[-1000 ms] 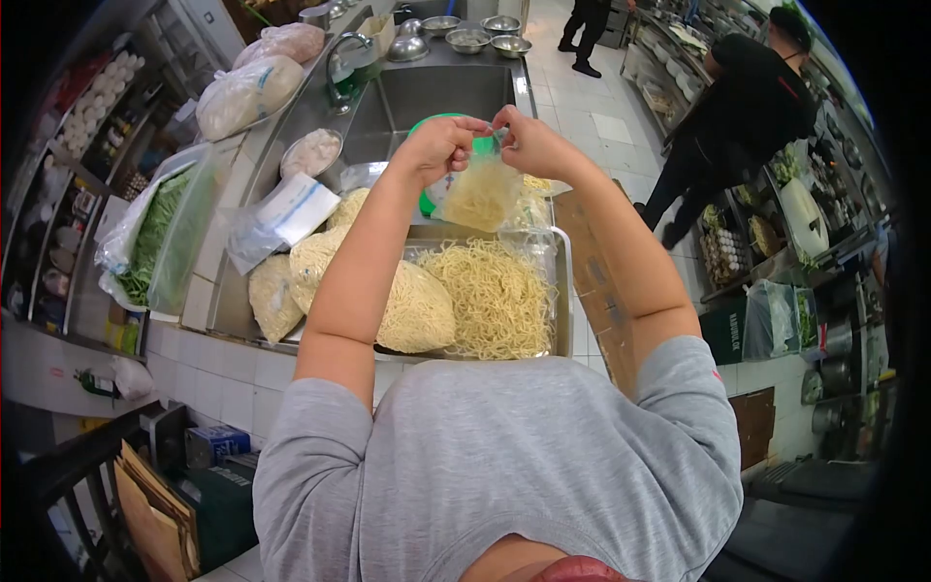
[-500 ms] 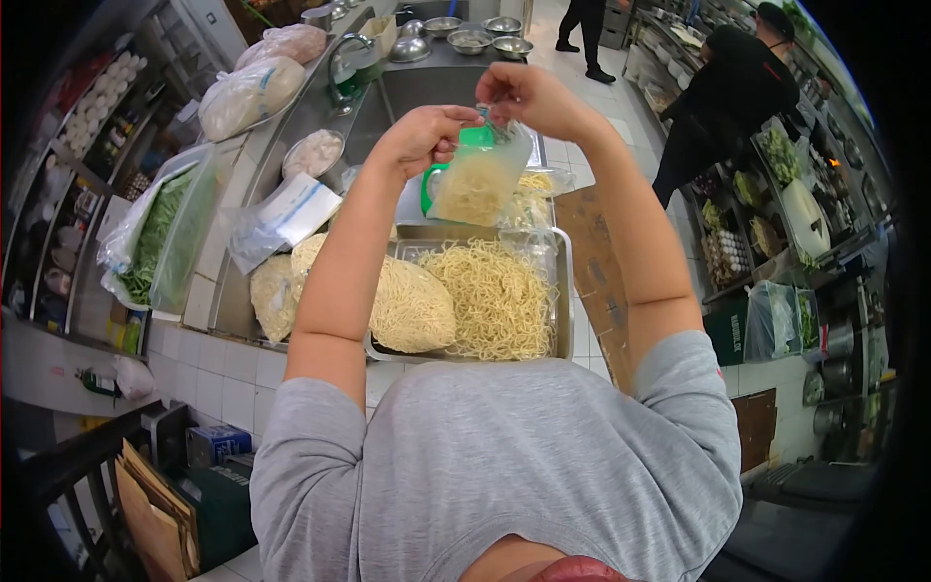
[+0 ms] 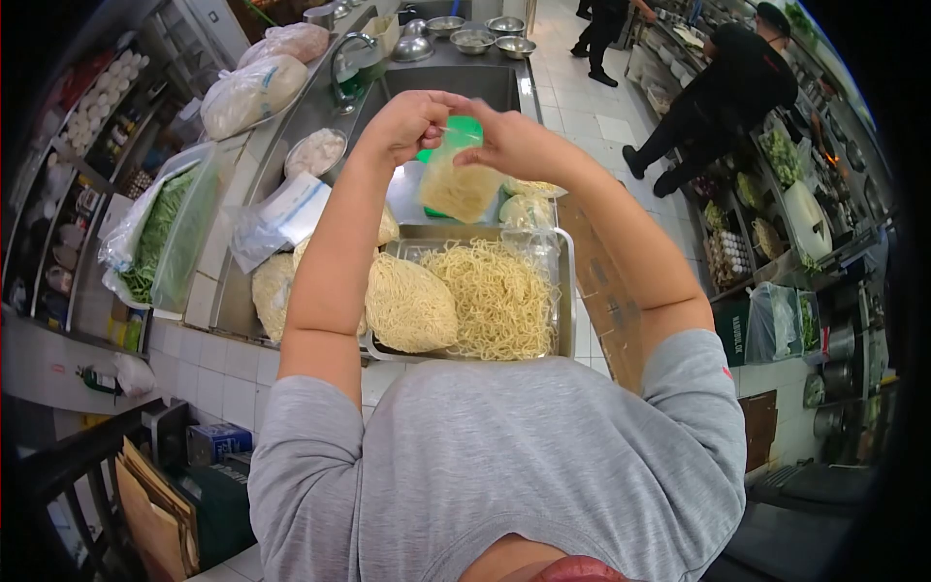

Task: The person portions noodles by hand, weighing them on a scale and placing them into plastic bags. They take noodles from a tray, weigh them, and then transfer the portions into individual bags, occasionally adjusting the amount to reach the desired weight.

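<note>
A small clear plastic bag of noodles (image 3: 458, 191) hangs in front of me, above the far edge of a metal tray (image 3: 567, 291). My left hand (image 3: 407, 128) is closed, pinching the bag's top edge. At the bag's upper right, my right hand (image 3: 514, 144) curls round it, thumb against the plastic; its fingertips are partly blurred. Loose yellow noodles (image 3: 504, 301) fill the tray's right side. A big bulging bag of noodles (image 3: 412, 303) lies at its left. Behind the hanging bag is a green object (image 3: 465, 126), mostly hidden.
Beyond my hands is a sink with a faucet (image 3: 341, 73); metal bowls (image 3: 472, 41) stand past it. Left are a bowl of pale food (image 3: 316, 153), folded plastic bags (image 3: 291, 218) and a tub of greens (image 3: 165, 233). A person in black (image 3: 742, 87) stands at the right.
The small bag has shifted left and slightly down. My right hand has come down from above the bag to its upper right side. The person in black has moved a little.
</note>
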Demonstrator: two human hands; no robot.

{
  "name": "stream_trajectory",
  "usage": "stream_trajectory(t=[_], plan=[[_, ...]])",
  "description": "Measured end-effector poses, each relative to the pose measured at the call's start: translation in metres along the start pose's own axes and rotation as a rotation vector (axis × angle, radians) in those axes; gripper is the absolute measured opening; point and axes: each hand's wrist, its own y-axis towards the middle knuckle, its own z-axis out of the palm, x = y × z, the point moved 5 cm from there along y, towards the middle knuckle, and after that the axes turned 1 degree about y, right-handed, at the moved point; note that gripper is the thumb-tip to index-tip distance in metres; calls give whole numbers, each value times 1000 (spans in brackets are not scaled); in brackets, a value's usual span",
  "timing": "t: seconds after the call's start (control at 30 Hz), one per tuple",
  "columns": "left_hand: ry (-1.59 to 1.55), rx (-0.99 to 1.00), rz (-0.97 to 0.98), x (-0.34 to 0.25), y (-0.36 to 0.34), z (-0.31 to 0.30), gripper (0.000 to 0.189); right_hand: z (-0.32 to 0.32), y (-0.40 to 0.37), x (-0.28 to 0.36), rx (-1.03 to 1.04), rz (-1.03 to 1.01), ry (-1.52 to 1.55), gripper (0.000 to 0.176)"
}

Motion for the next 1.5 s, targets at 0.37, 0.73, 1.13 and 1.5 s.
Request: stream_trajectory(t=[0.37, 0.73, 1.13, 1.5], plan=[[250, -355, 595, -56, -1, 8, 15, -78, 16, -21, -478, 96, -428, 21], [1833, 112, 333, 211, 88, 60, 16, -101, 15, -129, -441, 137, -603, 18], [1960, 80, 419, 301, 165, 45, 20, 94, 2, -246, -62, 66, -410, 16], [1800, -25, 628, 256, 106, 50, 6, 82, -22, -231, -73, 110, -224, 27]])
